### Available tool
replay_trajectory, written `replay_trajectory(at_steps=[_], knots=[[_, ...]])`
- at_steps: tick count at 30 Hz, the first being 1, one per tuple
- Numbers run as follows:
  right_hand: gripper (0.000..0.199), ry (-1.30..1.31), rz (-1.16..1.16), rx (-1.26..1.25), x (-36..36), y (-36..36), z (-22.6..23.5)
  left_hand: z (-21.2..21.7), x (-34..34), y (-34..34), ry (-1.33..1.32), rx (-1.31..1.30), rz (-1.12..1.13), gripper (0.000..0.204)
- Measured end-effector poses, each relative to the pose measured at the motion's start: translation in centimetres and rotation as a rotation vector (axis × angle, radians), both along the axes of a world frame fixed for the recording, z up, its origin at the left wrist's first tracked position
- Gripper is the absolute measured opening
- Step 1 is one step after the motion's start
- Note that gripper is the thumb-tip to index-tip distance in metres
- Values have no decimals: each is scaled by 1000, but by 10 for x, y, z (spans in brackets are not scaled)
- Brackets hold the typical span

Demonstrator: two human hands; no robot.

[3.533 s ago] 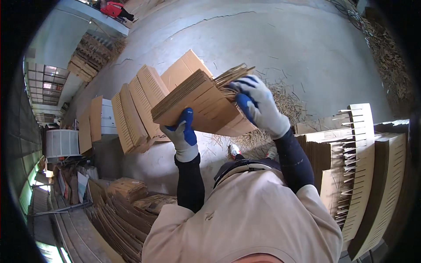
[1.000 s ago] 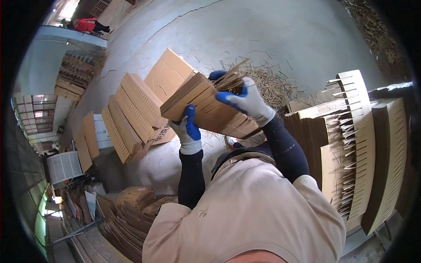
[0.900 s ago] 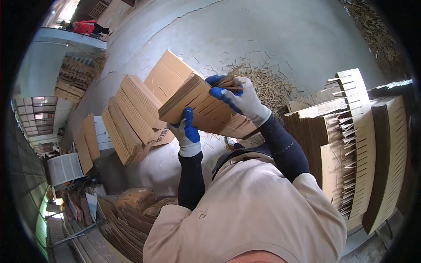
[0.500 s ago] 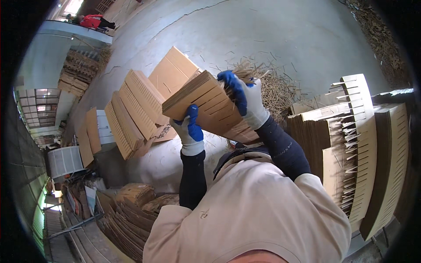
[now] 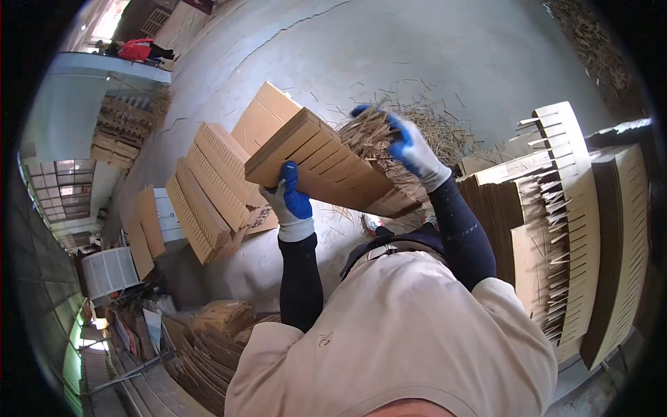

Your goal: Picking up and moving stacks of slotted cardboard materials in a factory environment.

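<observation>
My left hand [image 5: 288,198], in a white glove with blue-coated fingers, grips the lower left end of a thick stack of brown cardboard sheets [image 5: 326,163]. Narrow slots run in from the stack's upper edge, and it is held tilted above the floor. At the upper right end of the stack, my right hand [image 5: 413,149], gloved the same way, has its fingers and thumb curved around a loose bunch of thin cardboard strips [image 5: 368,135]. Some strips stick out between the fingers. Behind the hand, a heap of similar strips [image 5: 445,132] lies on the floor.
Slotted cardboard stacks [image 5: 201,187] stand to the left. On the right are more tall stacks [image 5: 615,243], with strips poking from a slotted sheet [image 5: 573,229]. Flattened cardboard [image 5: 215,354] is piled at lower left. A person in red [image 5: 139,50] is far off at upper left.
My right hand has moved slightly right and down, away from the stack's end, and its fingers have spread wider around the strips. The stack has shifted a little left in my left hand.
</observation>
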State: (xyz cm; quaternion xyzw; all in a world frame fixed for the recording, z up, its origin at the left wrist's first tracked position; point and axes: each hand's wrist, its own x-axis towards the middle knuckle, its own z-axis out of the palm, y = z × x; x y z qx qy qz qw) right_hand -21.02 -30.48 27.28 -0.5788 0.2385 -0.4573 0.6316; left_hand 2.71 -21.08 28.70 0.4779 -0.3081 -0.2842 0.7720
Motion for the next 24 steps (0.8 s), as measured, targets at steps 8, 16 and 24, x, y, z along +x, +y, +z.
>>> replay_trajectory(at_steps=[8,16,24], knots=[[32,-134,-84,23,28,21,32,13,-22,-5,22,-45,-63,39],[23,-123,-391,75,47,21,-4,18,-25,-1,-40,0,-15,37],[22,-350,-298,424,48,27,12,16,-24,-4,-58,0,-30,43]])
